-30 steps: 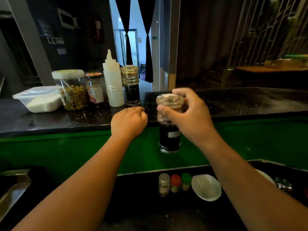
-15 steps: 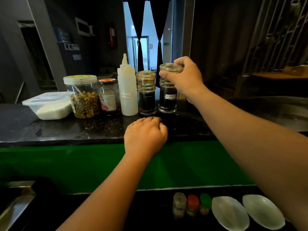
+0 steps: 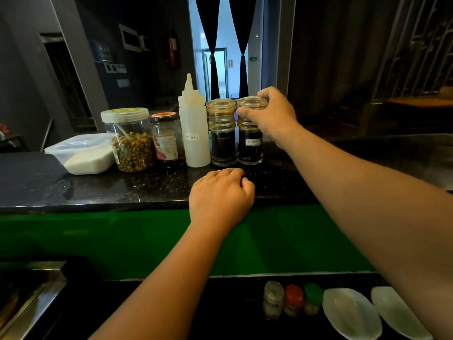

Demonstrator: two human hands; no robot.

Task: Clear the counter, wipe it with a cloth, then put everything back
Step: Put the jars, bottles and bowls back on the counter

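Observation:
My right hand (image 3: 272, 116) grips the lid of a glass sauce bottle (image 3: 250, 146) with dark liquid, which stands on the black counter (image 3: 122, 187). It sits right beside a second, matching sauce bottle (image 3: 222, 141). Left of these stand a white squeeze bottle (image 3: 195, 133), a red-labelled jar (image 3: 166, 141), a clear jar of green-yellow beans (image 3: 130, 141) and a plastic tub of white powder (image 3: 83, 153). My left hand (image 3: 220, 195) rests on the counter's front edge with fingers curled, holding nothing.
Below the green counter front (image 3: 98, 241), a lower black surface holds three small spice shakers (image 3: 291, 300) and two white oval dishes (image 3: 350, 312). A steel sink edge (image 3: 31, 298) lies at the lower left. The counter extends right of the bottles.
My right hand carried the sauce bottle up from in front of the counter and set it down beside the other sauce bottle. The left hand stayed on the counter edge.

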